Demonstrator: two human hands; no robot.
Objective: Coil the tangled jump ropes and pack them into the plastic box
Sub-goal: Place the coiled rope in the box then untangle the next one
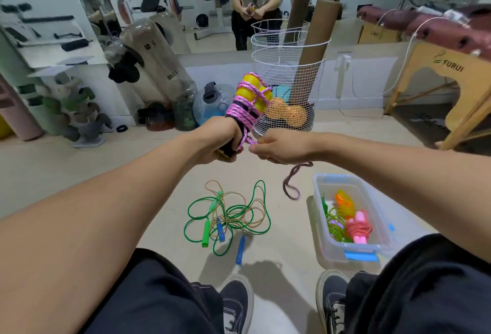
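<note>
Your left hand (218, 145) grips the pink braided jump rope with yellow handles (248, 102), and your right hand (276, 149) pinches its loose end. If that pinch slips, the wraps could spring loose. On the floor lie two tangled ropes, one green (255, 216) and one tan with blue handles (240, 250). The clear plastic box (318, 195) by your right foot holds about three coiled ropes

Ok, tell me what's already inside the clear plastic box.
In the plastic box lie coiled jump ropes: a pink one, an orange one and a yellow-green one. Whatever lies beneath those coils is covered.
</note>
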